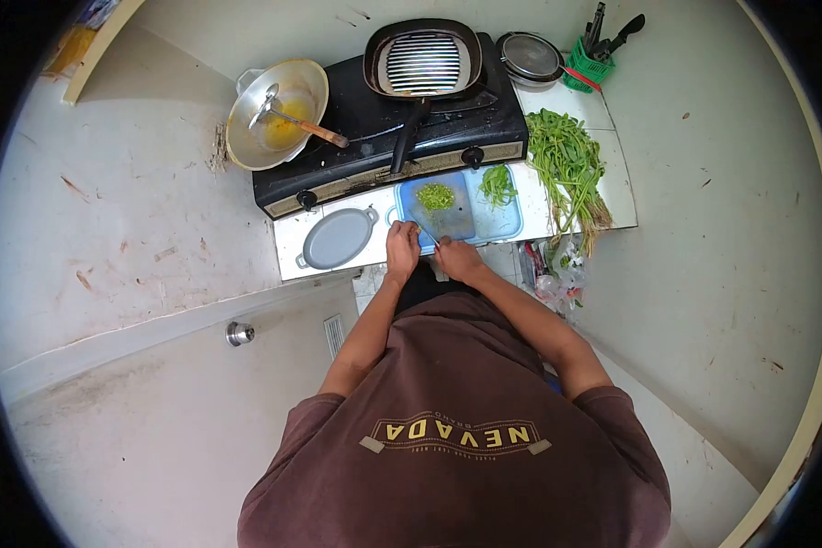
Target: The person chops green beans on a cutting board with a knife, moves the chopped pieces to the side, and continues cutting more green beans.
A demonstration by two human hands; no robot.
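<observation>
Left hand (pixel 402 251), right hand (pixel 458 260) at blue board (pixel 508 222) on tiled counter (pixel 617 183)

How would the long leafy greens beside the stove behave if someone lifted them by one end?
The leafy greens would probably droop, since their stems are long and thin. They lie as a loose pile, so some stalks would likely slip out. They look light for their bulk.

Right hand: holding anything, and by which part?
Apparently a knife, by its handle end; the right hand hides the grip itself.
</observation>
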